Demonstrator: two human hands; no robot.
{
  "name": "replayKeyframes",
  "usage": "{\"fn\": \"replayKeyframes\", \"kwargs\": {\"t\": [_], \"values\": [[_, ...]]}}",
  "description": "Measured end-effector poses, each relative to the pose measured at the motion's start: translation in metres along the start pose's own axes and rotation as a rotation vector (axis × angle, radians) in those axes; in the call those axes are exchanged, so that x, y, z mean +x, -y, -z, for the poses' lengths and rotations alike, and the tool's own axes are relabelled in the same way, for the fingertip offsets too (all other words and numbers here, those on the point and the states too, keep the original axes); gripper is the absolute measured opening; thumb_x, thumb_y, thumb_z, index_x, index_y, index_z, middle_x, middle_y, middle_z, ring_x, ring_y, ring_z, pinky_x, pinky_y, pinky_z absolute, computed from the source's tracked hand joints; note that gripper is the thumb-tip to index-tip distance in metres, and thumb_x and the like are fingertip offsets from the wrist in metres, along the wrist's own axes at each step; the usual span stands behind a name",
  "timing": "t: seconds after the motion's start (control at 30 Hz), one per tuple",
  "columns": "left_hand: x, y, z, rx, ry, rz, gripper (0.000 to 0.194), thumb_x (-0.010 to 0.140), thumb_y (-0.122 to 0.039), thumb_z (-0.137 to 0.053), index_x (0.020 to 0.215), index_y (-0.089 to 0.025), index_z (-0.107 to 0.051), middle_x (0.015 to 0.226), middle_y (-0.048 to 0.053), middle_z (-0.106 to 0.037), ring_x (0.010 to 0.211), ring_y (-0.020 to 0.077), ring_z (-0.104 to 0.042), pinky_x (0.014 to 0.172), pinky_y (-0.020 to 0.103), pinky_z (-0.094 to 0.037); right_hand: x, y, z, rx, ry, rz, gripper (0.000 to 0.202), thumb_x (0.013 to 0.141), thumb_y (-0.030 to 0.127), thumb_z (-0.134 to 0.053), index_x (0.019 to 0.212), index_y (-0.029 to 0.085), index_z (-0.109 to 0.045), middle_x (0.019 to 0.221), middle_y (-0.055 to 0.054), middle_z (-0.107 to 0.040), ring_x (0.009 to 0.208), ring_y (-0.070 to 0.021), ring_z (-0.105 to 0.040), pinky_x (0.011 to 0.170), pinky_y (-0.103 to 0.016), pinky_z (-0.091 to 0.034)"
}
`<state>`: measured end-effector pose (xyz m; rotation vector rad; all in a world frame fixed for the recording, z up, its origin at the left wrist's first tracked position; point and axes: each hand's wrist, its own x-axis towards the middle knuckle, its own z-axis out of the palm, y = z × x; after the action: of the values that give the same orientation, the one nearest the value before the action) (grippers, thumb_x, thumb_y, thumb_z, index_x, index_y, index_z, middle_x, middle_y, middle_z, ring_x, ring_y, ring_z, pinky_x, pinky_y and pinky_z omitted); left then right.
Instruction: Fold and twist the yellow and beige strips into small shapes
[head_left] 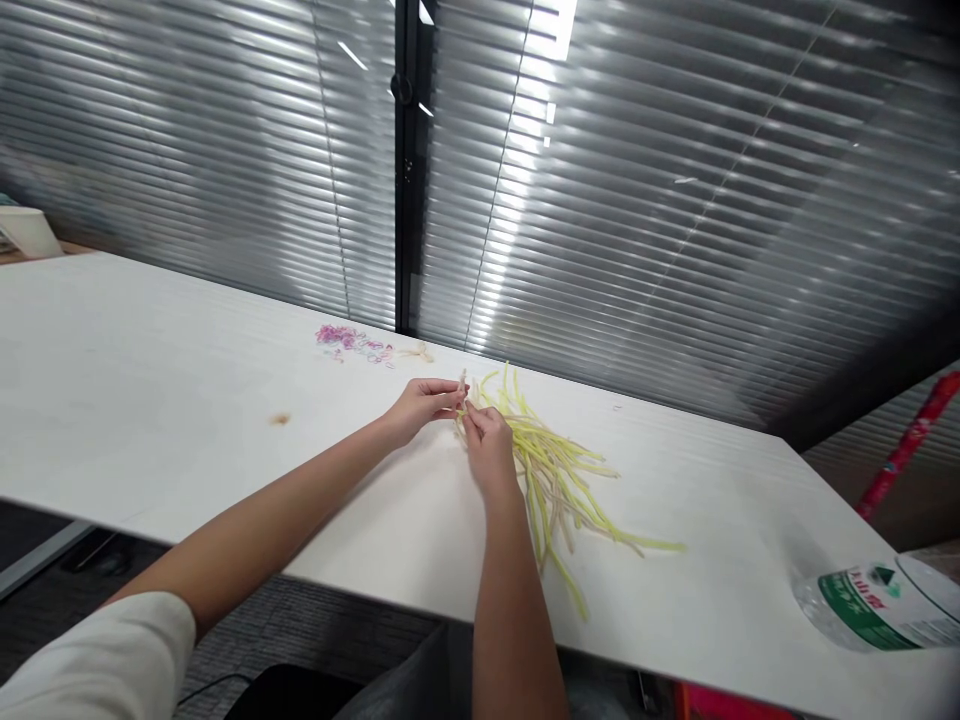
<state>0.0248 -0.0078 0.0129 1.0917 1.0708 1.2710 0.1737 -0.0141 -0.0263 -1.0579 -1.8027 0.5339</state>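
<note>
My left hand is closed, its fingertips pinching a pale beige fuzzy stem that looks like a pipe cleaner. Right beside it, my right hand has its thumb and fingers pressed together on the same small piece; the exact grip is partly hidden. A loose heap of yellow and beige pipe cleaners fans out on the white table, just right of my right hand. Beyond my left hand lie a scatter of small pink and purple loops and a beige twisted piece.
At the right front stands a large clear plastic bottle with a green and white label. A red patterned roll leans past the right edge. Window blinds line the table's back. A white container is far left; a brown stain marks the tabletop.
</note>
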Motion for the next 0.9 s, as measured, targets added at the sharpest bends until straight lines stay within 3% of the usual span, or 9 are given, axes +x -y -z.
{"fn": "replayKeyframes", "kwargs": {"t": [0.1, 0.33, 0.53, 0.9], "values": [[0.001, -0.002, 0.0, 0.016, -0.011, 0.008, 0.034, 0.058, -0.039, -0.082, 0.083, -0.017, -0.075, 0.085, 0.009, -0.071, 0.074, 0.0163, -0.064, 0.062, 0.025, -0.049, 0.0, 0.001, 0.0, 0.019, 0.008, -0.01, 0.034, 0.09, 0.028, -0.048, 0.115, 0.019, -0.068, 0.082, -0.004, -0.056, 0.075, -0.0148, -0.054, 0.074, -0.027, -0.043], [0.006, -0.01, 0.007, -0.184, -0.27, -0.043, 0.036, 0.053, -0.038, -0.085, 0.082, -0.019, -0.073, 0.088, 0.003, -0.069, 0.062, 0.0074, -0.058, 0.063, 0.022, -0.046, -0.001, 0.006, 0.003, 0.063, -0.015, -0.079, 0.058, 0.078, 0.039, -0.066, 0.131, 0.016, -0.055, 0.096, -0.005, -0.059, 0.062, -0.0107, -0.045, 0.071, -0.027, -0.044], [0.007, -0.012, 0.011, -0.203, -0.354, -0.058, 0.038, 0.051, -0.038, -0.085, 0.08, -0.018, -0.071, 0.088, 0.003, -0.068, 0.063, 0.0078, -0.058, 0.057, 0.02, -0.044, -0.001, 0.009, 0.006, 0.034, -0.09, -0.045, 0.038, 0.08, 0.032, -0.064, 0.115, 0.016, -0.066, 0.085, -0.002, -0.064, 0.057, -0.0096, -0.044, 0.069, -0.026, -0.043], [0.004, -0.012, 0.009, -0.208, -0.347, -0.067, 0.039, 0.053, -0.039, -0.084, 0.083, -0.018, -0.068, 0.093, 0.004, -0.067, 0.066, 0.009, -0.06, 0.053, 0.017, -0.044, -0.001, 0.004, 0.006, -0.006, -0.14, -0.003, 0.027, 0.082, 0.03, -0.06, 0.103, 0.018, -0.072, 0.081, -0.003, -0.068, 0.057, -0.0111, -0.047, 0.065, -0.027, -0.043]]}}
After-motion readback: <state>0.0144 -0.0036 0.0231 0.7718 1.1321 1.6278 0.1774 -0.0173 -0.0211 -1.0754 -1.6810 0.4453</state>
